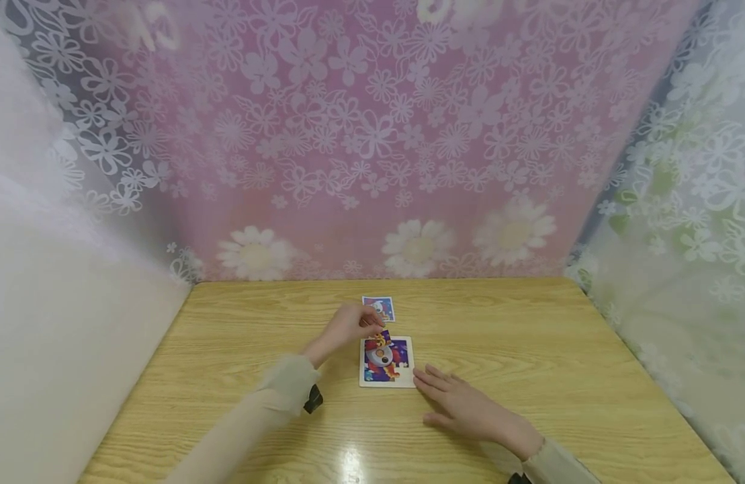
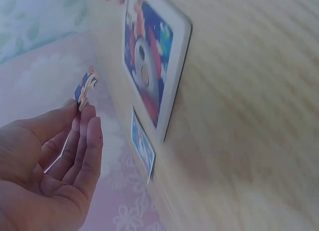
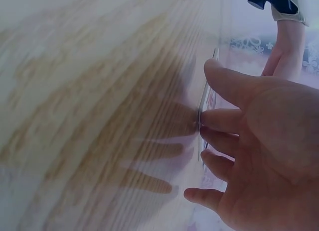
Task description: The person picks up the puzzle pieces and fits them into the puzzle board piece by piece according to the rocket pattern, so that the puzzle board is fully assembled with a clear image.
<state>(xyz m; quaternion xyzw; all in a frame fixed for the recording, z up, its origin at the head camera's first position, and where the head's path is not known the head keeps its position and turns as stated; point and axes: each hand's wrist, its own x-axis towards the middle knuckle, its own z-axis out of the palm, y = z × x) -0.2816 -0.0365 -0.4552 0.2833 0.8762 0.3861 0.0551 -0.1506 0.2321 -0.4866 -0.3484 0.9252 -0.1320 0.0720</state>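
My left hand (image 1: 351, 321) pinches a small jigsaw puzzle piece (image 2: 85, 89) between thumb and fingertips, raised over the far edge of the puzzle tray. The piece is dark blue with orange and yellow printing. Below lies the square jigsaw tray (image 1: 378, 385) with a pale border, mostly filled with a picture in purple, red and grey. Its near right corner shows bare, pale backing. My right hand (image 1: 469, 407) lies to the right with fingers extended, its fingertips right at the tray's right edge. In the right wrist view the tray is mostly hidden behind that hand.
A small printed picture card (image 1: 379, 308) with a white border lies on the wooden table (image 1: 257, 316) just beyond the tray, partly covered by the left hand. Flowered curtains (image 1: 372, 134) hang behind and on both sides of the table.
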